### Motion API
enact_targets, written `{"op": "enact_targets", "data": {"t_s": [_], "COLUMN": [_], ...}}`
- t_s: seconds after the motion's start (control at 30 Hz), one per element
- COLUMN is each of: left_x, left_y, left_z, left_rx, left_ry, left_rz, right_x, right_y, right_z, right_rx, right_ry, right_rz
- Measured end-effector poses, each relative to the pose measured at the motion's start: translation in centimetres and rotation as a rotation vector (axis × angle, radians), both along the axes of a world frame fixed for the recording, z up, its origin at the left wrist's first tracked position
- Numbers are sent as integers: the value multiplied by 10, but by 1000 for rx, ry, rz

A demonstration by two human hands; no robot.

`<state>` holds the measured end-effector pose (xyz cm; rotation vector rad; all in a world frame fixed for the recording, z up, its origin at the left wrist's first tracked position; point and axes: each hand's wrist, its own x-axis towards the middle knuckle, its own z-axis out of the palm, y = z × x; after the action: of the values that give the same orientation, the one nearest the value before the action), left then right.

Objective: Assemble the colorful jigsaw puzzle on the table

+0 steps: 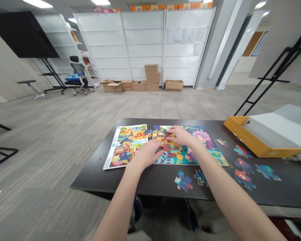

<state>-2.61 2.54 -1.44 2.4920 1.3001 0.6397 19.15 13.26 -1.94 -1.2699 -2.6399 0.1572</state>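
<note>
Both hands lie open and palm-down on a part-built jigsaw puzzle (175,157), the left hand (146,154) at its lower left edge and the right hand (180,136) further up on its pieces, neither visibly gripping anything. A printed picture sheet (125,147) lies just left of the hands. Loose puzzle pieces (183,181) sit just below them and off to the right, toward a yellow box tray (240,132), all on a dark table (140,180)
</note>
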Motion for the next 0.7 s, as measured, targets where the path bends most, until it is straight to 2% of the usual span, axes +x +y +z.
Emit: {"op": "enact_targets", "data": {"t_s": [0.5,0.7], "left_x": [1,1], "left_y": [-1,0], "left_z": [1,0], "left_rx": [49,59], "left_ry": [19,39], "left_rz": [-4,2], "right_x": [-6,-8], "right_y": [1,4], "right_z": [0,-5], "right_rx": [-86,-78], "right_ry": [174,210], "right_rz": [170,168]}}
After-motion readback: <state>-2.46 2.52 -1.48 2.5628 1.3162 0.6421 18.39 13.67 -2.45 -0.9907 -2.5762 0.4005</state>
